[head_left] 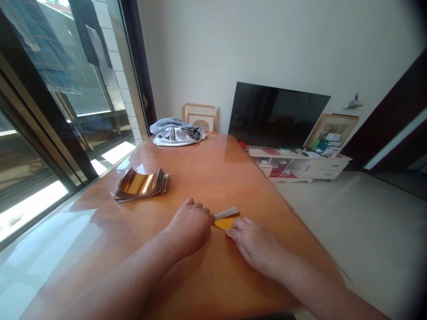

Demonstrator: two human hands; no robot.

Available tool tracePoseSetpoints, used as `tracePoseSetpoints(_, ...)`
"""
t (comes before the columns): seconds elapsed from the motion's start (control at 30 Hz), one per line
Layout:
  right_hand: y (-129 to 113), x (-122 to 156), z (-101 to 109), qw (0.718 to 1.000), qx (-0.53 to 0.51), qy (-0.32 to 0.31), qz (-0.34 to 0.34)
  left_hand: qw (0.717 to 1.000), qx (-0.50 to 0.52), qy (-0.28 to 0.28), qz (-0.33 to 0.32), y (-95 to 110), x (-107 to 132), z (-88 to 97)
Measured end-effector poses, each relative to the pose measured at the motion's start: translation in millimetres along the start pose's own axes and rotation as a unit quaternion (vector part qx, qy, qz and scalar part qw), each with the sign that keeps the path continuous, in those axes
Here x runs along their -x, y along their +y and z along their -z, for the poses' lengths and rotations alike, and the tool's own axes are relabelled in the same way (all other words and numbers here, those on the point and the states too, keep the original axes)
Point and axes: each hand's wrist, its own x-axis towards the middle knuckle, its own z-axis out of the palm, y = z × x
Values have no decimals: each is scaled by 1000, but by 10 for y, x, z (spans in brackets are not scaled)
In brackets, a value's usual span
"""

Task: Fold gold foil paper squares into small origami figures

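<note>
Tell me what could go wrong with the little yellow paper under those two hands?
1. The yellow paper is small and pressed down only by the left hand and the right hand. On the glossy table it might slip and crease crooked.
2. It lies fairly near the table's right edge, so a nudge could send it to the floor.
3. The curled stack of gold sheets sits loose, and a stray elbow might scatter it.
</note>
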Motion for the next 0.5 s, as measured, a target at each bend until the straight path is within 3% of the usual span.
tracePoseSetpoints(0.2, -12, -5, 25, 1000, -9, -10, -5, 996, 21, -66, -48, 74, 9, -7)
tracePoseSetpoints(0.5, -6, 12, 22, 999, -39, 0, -6, 994, 3, -110, -4, 83, 21, 79)
